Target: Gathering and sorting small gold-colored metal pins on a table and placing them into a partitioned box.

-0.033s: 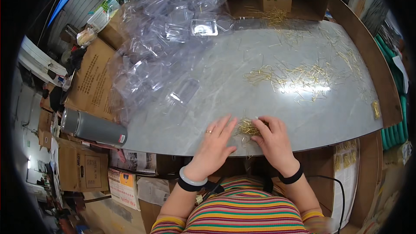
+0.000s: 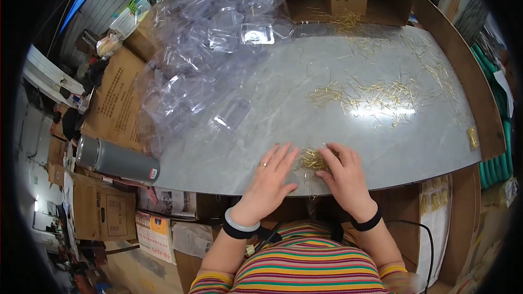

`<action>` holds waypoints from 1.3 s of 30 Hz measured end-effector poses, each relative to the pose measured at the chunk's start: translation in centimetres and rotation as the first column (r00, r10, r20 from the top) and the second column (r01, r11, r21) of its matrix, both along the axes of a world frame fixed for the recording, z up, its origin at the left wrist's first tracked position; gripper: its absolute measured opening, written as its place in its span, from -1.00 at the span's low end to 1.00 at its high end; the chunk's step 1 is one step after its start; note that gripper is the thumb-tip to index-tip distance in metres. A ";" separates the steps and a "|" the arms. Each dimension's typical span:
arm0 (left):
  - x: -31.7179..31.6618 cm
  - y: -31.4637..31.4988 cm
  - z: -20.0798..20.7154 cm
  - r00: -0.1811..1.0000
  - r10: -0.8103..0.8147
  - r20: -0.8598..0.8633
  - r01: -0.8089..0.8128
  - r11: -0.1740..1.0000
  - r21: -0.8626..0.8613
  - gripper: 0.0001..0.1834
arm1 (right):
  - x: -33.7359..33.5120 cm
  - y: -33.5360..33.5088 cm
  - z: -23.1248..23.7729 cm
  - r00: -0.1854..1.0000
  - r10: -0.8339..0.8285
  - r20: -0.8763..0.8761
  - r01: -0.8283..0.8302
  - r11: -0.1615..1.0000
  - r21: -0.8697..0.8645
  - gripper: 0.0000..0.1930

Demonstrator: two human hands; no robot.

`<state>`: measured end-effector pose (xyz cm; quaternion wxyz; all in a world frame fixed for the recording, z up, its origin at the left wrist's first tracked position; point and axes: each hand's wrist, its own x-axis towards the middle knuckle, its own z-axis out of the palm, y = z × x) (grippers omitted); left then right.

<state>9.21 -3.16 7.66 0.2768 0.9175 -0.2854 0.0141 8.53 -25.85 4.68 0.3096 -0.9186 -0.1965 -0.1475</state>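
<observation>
Close to the table's near edge lies a small heap of gold wire hooks [image 2: 311, 158], between my two hands. My right hand [image 2: 344, 177] is closed on the right end of this heap, fingers bent over the wires and thumb at the near side. Resting on the tabletop to the left of the heap, my left hand [image 2: 271, 182] is open, its fingers stretched out and holding nothing. A few single hooks [image 2: 311, 181] stick out toward me below the heap. Farther up, a larger scatter of loose gold hooks [image 2: 376, 98] spreads over the grey table [image 2: 272, 109].
A big pile of clear plastic blister shells [image 2: 201, 38] covers the table's far left. One shell [image 2: 231, 114] lies apart. A grey bottle [image 2: 117, 159] stands out at the left edge. Cardboard walls [image 2: 479, 76] border the right side, beside a small hook bundle [image 2: 472, 138].
</observation>
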 end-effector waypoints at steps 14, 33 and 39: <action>1.6 -2.7 -2.7 0.991 -0.129 -0.048 0.119 0.978 -0.172 -0.11 | -0.3 -2.7 1.4 0.949 0.283 -0.136 -0.295 0.952 -0.079 -0.34; 1.4 -2.2 -4.4 0.994 -0.108 0.013 0.108 0.994 -0.004 -0.01 | -1.9 -1.5 -0.3 0.995 0.096 0.037 -0.100 0.988 0.117 -0.33; 0.6 -3.6 -2.2 0.986 -0.169 -0.012 0.169 0.985 0.026 -0.15 | 0.2 -3.9 -1.5 0.955 0.290 -0.067 -0.282 0.954 0.105 -0.44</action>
